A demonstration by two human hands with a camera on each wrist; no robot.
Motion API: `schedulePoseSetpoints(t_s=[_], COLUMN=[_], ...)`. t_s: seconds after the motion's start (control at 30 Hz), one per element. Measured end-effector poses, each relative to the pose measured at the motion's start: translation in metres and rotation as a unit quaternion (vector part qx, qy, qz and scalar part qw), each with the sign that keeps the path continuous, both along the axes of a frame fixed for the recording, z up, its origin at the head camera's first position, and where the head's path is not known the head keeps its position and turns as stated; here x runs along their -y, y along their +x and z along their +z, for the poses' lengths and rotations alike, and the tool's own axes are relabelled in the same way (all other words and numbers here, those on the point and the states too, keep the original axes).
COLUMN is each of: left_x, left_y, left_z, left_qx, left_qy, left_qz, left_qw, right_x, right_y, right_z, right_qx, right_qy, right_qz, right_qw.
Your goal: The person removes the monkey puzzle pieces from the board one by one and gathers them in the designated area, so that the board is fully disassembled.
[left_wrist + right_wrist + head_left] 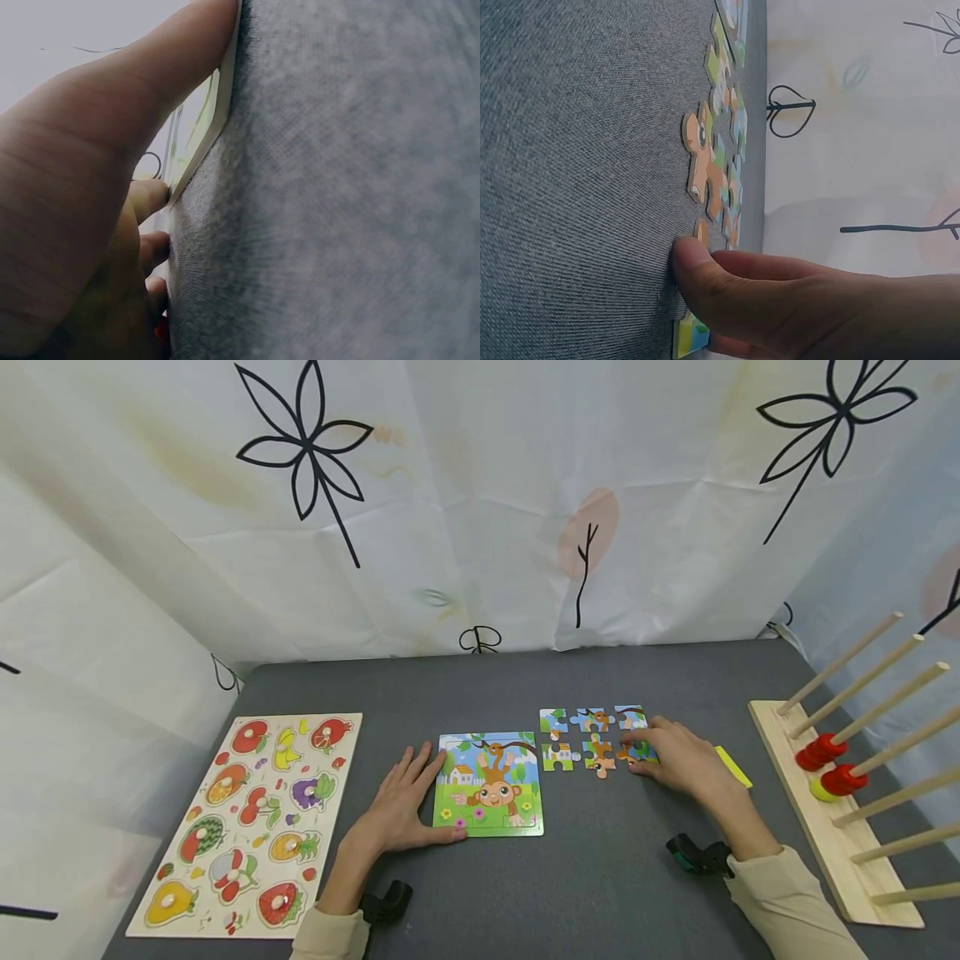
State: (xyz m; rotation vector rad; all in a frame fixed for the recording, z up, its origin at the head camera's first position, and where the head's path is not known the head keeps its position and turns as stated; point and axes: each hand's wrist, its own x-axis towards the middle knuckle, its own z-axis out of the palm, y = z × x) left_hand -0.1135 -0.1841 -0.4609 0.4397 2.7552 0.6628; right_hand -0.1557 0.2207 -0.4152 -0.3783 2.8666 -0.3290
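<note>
A square monkey jigsaw puzzle [495, 785] lies flat in the middle of the grey table. My left hand [408, 806] steadies it from the left, fingers spread along its side and thumb at the lower edge. In the left wrist view, the thumb [150, 82] rests against the board's pale rim [202, 150]. Loose jigsaw pieces [557, 756] lie in two rows to the right of the puzzle. My right hand [678, 760] pinches the lower right jigsaw piece [643, 750] between thumb and fingers, down at the table. In the right wrist view, the hand partly covers that piece [691, 339].
A fruit puzzle board [255, 827] lies on the left. At the right stands a wooden peg rack [825, 810] with red and yellow beads [840, 777]. A yellow strip [733, 767] lies beyond my right wrist. Patterned white cloth [480, 527] hangs behind the table.
</note>
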Motion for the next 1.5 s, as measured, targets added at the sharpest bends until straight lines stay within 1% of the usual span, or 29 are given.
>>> schedulePoseSetpoints(t_s=[0.27,0.37,0.53,0.67,0.77,0.87,0.93,1.07,1.27,1.4,1.5], left_x=[0.0,-0.001,-0.001,-0.001,-0.001,-0.001,-0.001,-0.001,-0.001,0.001,0.004], left_y=[0.0,0.0,0.0,0.001,0.001,0.001,0.001,0.001,0.0,-0.001,-0.001], left_z=[0.0,0.0,0.001,0.002,0.002,0.002,0.002,0.002,0.003,0.004,0.006], left_qx=[-0.002,-0.003,-0.003,-0.002,-0.001,-0.002,-0.003,-0.004,0.0,0.006,0.016], left_qy=[-0.003,-0.005,-0.005,-0.005,-0.006,-0.006,-0.004,-0.001,-0.003,0.001,0.008], left_qz=[0.002,0.004,0.004,0.005,0.007,0.006,0.005,0.005,0.001,-0.012,-0.024], left_qw=[1.0,1.0,1.0,1.0,1.0,1.0,1.0,1.0,1.0,0.9999,0.9996], right_x=[0.002,0.004,0.014,0.029,0.044,0.062,0.073,0.096,0.133,0.155,0.168], right_y=[0.003,0.006,0.013,0.017,0.018,0.019,0.021,0.025,0.029,0.032,0.035], right_z=[0.001,0.003,0.012,0.019,0.021,0.019,0.017,0.016,0.014,0.011,0.008], right_qx=[-0.008,-0.03,-0.076,-0.081,-0.064,-0.057,-0.051,-0.035,-0.001,0.023,0.033], right_qy=[-0.004,-0.014,-0.039,-0.078,-0.127,-0.168,-0.186,-0.2,-0.195,-0.202,-0.2], right_qz=[-0.008,-0.009,0.0,0.004,0.005,0.025,0.041,0.063,0.097,0.119,0.146], right_qw=[0.9999,0.9994,0.9964,0.9936,0.9898,0.9838,0.9804,0.9772,0.976,0.9719,0.9685])
